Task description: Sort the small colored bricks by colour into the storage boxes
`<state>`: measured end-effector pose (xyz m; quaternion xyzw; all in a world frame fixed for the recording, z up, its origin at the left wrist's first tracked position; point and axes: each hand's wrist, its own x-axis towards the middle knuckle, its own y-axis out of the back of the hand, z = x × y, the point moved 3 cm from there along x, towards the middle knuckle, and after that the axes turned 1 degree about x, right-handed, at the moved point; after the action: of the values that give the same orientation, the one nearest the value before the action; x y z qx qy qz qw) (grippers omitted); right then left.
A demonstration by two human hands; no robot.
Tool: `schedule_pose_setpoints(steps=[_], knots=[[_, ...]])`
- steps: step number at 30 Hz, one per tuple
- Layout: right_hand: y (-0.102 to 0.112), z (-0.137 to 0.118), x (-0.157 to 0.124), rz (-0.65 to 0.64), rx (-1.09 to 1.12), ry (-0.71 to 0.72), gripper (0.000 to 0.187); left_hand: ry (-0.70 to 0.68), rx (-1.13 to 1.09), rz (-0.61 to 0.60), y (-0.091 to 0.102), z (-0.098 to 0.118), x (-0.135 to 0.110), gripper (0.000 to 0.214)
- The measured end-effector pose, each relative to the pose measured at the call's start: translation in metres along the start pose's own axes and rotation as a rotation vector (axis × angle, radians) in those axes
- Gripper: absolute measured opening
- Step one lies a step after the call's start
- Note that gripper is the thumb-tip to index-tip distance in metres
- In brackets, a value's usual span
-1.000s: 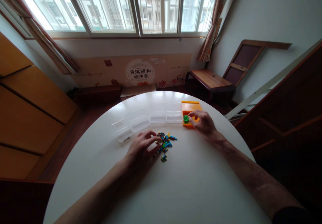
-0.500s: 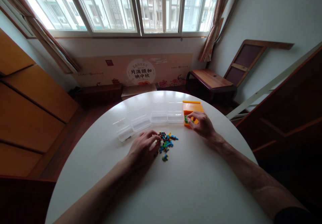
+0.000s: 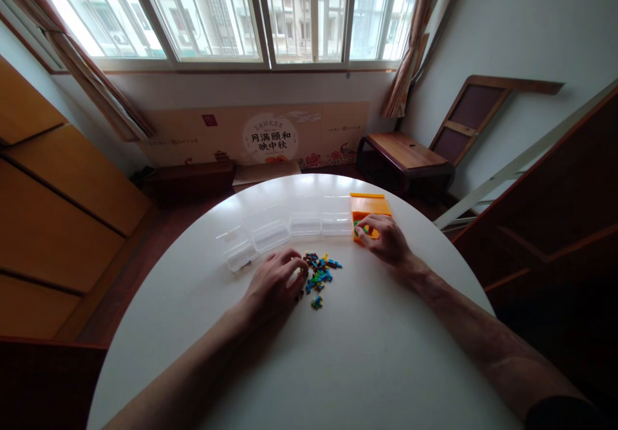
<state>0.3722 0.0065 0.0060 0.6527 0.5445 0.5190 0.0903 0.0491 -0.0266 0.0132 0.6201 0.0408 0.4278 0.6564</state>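
The right hand (image 3: 386,242) has drawn back to the small orange plastic box (image 3: 369,207), fingers apparently pinching green pieces (image 3: 360,228); the left hand (image 3: 275,283) curls loosely beside the pile of small coloured bricks (image 3: 318,274).

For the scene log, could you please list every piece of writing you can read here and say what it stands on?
"月满颐和 映中秋": white circle on the beige printed board under the window.
Small arched letters above those characters: too blurred to read.
Small red marks elsewhere on the board: too small to read.
Nothing readable on the boxes or bricks.
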Motion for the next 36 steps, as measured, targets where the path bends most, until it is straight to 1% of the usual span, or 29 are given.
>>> schedule_pose_setpoints(steps=[7, 15, 25, 31, 36], knots=[[0.000, -0.003, 0.000, 0.000, 0.006, 0.008, 0.013, 0.004, -0.010, -0.002, 0.000, -0.002, 0.001, 0.013], [-0.001, -0.007, 0.000, -0.013, 0.018, 0.034, 0.015, -0.009, 0.005, 0.042, -0.002, -0.004, -0.001, 0.012], [-0.002, -0.015, 0.000, -0.024, 0.027, 0.066, 0.013, -0.008, -0.032, -0.004, -0.001, -0.003, 0.001, 0.014], [-0.002, -0.017, 0.000, 0.006, 0.036, 0.086, 0.013, -0.013, -0.055, -0.006, -0.002, -0.003, 0.000, 0.015], [-0.001, -0.019, 0.000, 0.027, 0.041, 0.097, 0.014, -0.026, -0.077, -0.003, 0.003, 0.000, 0.002, 0.013]])
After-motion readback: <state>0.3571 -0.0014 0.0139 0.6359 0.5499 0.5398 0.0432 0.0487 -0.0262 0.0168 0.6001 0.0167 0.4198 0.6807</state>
